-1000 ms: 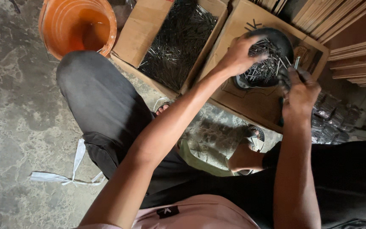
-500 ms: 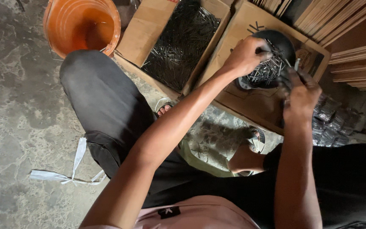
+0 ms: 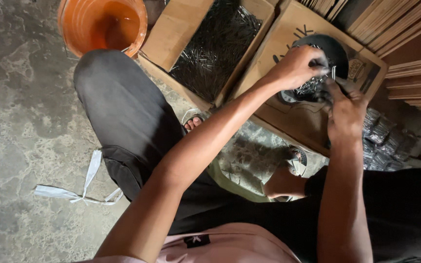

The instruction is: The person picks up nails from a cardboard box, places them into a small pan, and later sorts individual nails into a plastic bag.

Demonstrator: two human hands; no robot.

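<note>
A round black pan (image 3: pixel 336 54) holding a heap of thin metal nails (image 3: pixel 311 87) rests on a closed cardboard box (image 3: pixel 296 29). My left hand (image 3: pixel 296 65) reaches into the pan from the left, its fingers closed over a bunch of the nails. From below, my right hand (image 3: pixel 347 109) comes to the pan's near rim and pinches a few nails between its fingertips. Both hands nearly touch over the heap. Whether the pan is part of a scale is hard to tell.
An open cardboard box (image 3: pixel 181 29) full of loose nails (image 3: pixel 215 46) stands left of the pan. An orange bucket (image 3: pixel 81 24) is at the top left. Wooden slats (image 3: pixel 405 34) are stacked at the right, bagged nails (image 3: pixel 383 141) below them. A white strip (image 3: pixel 81 192) lies on the concrete floor.
The view shifted slightly. My left hand has dug further into the nails in the pan and my right hand has stayed at its near rim.
</note>
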